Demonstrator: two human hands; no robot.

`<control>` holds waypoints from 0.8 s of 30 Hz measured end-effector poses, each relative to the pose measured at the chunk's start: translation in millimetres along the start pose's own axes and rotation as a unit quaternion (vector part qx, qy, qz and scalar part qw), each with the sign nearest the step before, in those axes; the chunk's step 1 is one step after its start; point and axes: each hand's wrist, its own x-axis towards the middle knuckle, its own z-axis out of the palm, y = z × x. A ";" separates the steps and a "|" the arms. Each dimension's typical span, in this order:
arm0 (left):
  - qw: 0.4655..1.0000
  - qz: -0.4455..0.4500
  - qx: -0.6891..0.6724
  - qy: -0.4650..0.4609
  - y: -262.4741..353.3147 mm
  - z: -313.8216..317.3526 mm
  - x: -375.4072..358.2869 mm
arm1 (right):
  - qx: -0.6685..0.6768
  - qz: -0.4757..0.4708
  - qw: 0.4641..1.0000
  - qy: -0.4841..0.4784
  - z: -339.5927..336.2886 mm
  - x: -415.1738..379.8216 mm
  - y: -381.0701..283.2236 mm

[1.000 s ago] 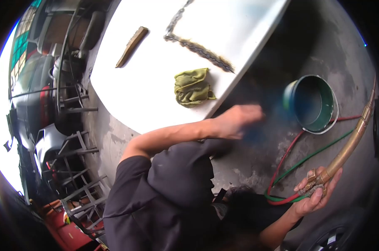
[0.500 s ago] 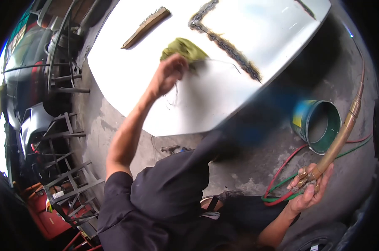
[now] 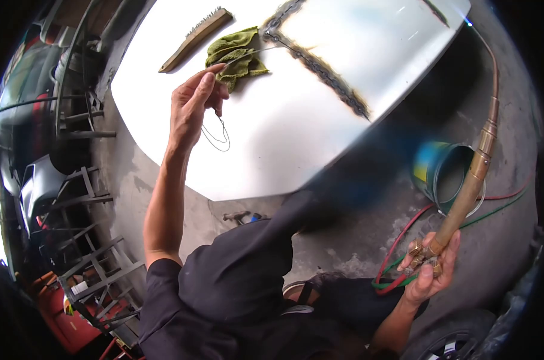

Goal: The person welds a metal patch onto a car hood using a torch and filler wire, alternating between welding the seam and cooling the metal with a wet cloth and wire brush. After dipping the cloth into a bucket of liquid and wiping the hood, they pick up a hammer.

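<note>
My left hand (image 3: 194,102) is pinched on a thin filler rod (image 3: 254,53), whose front end points at the dark, scorched weld seam (image 3: 326,75) on a white panel (image 3: 248,162). The rod's looped tail hangs below the fingers. Just beyond this hand lies a crumpled green cloth (image 3: 239,45), partly behind the fingers. On the right, my right hand (image 3: 431,270) is wrapped round the valve end of a brass gas torch (image 3: 462,204). A small bright blue flame (image 3: 469,23) burns at the torch tip, near the panel's upper right edge.
A wire brush (image 3: 194,42) with a wooden handle lies on the panel. Below the panel's right side, a bucket (image 3: 425,174) lies tipped over beside red hose (image 3: 395,243) and green hose. Metal frames (image 3: 95,198) line the left, and a wheel (image 3: 449,345) is at bottom right.
My left hand has shifted left from the cloth, and the rod now shows clearly, angled toward the seam. The cloth lies more spread out. The torch tip has swung up and left.
</note>
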 end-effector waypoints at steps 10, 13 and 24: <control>0.983 0.033 0.166 0.072 6.9 25.6 -1.1 | 0.041 0.023 0.996 -0.075 8.8 1.1 8.6; 0.985 0.035 0.155 0.067 8.2 30.8 -6.6 | 0.026 0.025 0.997 -0.072 10.6 2.2 7.6; 0.984 0.045 0.153 0.082 -4.7 21.2 4.4 | 0.021 0.005 0.992 -0.125 14.6 1.4 25.8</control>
